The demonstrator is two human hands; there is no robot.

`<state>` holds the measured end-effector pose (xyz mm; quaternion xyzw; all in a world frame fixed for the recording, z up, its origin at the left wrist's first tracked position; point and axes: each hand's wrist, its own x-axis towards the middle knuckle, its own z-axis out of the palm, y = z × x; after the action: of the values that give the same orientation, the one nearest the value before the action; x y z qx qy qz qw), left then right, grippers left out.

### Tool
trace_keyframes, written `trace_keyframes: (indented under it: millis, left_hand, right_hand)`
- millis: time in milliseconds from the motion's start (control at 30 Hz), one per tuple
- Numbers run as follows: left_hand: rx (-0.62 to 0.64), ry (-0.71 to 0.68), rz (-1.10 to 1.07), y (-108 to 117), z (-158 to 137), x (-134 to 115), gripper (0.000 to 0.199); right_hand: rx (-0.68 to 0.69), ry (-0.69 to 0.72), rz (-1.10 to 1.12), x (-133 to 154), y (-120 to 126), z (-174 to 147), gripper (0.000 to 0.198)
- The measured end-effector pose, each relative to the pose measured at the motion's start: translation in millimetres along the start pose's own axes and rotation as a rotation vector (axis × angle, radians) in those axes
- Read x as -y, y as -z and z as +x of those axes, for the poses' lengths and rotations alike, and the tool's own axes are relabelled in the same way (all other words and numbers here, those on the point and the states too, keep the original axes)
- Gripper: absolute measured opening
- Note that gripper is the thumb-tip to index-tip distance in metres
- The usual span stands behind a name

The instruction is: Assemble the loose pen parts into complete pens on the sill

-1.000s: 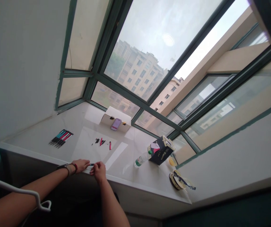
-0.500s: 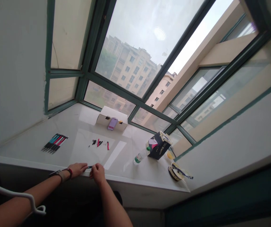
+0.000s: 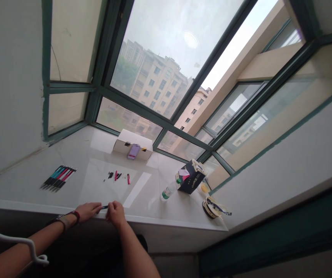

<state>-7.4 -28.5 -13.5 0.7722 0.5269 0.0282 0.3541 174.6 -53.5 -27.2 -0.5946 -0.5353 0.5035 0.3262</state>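
Observation:
At the front edge of the white counter, my left hand [image 3: 89, 211] and my right hand [image 3: 115, 214] are close together. A short dark pen part [image 3: 104, 207] spans the gap between them, and the fingers of both hands are closed on its ends. Fine detail at the fingertips is too small to make out. Beyond the hands lie loose pen parts: several small black pieces [image 3: 111, 175], a pink barrel [image 3: 115, 175] and another pink piece [image 3: 128, 179]. To the left, a row of pens [image 3: 58, 178] in blue, pink, white and black lies side by side.
Against the window stands a white box [image 3: 133, 139] with a purple phone-like object [image 3: 133, 151] leaning on it. On the right are a bottle with a green cap [image 3: 169, 191], a dark carton [image 3: 191, 177] and a round tape-like roll [image 3: 210, 208]. A white cable-like arm [image 3: 9, 236] crosses the lower left.
The whole view has shifted slightly, so things appear a little further left. Both hands stay at the counter edge with the pen part between them.

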Motion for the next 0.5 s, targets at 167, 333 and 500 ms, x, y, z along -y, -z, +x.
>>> trace_keyframes:
  millis: [167,333,500]
  left_hand:
    - [-0.026,-0.006,-0.023,-0.2,-0.4,-0.2,0.046]
    - [-0.022,-0.011,-0.041,0.0,-0.4,-1.0,0.046]
    - [-0.026,0.004,-0.03,-0.9,0.9,-0.6,0.046]
  right_hand:
    - [-0.094,0.027,-0.109,4.6,-0.6,-0.6,0.051]
    - [-0.008,-0.022,0.037,1.8,-1.1,1.3,0.035]
    - [-0.006,-0.001,0.027,-2.2,0.6,-0.2,0.027]
